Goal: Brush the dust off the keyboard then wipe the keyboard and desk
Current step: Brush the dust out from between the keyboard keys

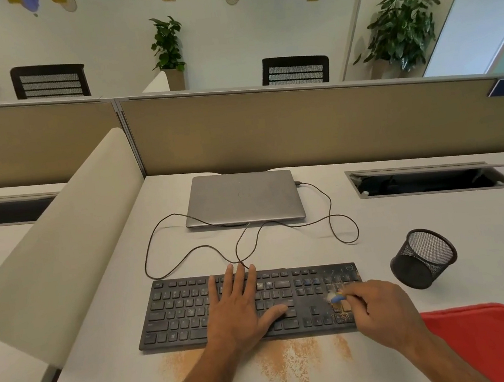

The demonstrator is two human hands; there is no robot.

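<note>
Two hands: my left hand flat, steadying keyboard
right grip: pinching brush
dust: 6 o'clock of bristles, keyboard axis 9-to-3

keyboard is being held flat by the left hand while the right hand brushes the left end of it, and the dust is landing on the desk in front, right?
Not quite. The head view shows the right hand working the brush at the right end of the keyboard, over the number pad, not the left end. The rest holds: the left hand lies flat on the keys, and orange dust lies on the desk in front.
</note>
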